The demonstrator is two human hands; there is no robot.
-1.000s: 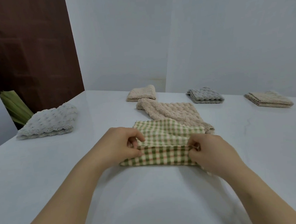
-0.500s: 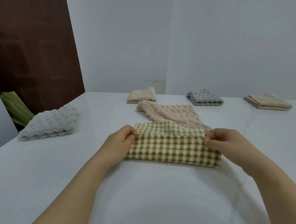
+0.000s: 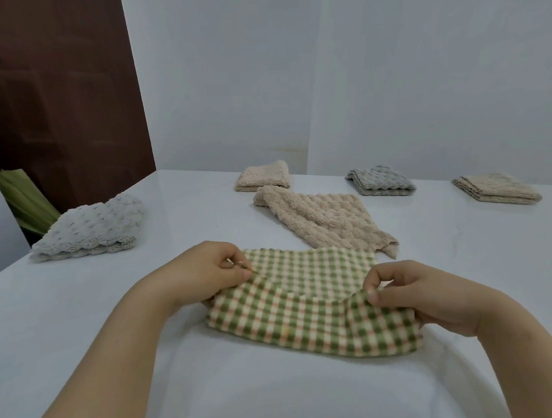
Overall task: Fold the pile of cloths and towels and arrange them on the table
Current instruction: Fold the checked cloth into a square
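The white table (image 3: 81, 317) spreads out under everything I do. On its near middle lies the green checked cloth (image 3: 307, 316), folded over itself, touching the unfolded beige towel (image 3: 321, 225) just beyond it. A folded pale grey towel (image 3: 88, 230) sits far left; three more folded ones line the far edge. My left hand (image 3: 204, 274) pinches the cloth's far left corner, and my right hand (image 3: 428, 296) pinches its right edge, lifting it slightly.
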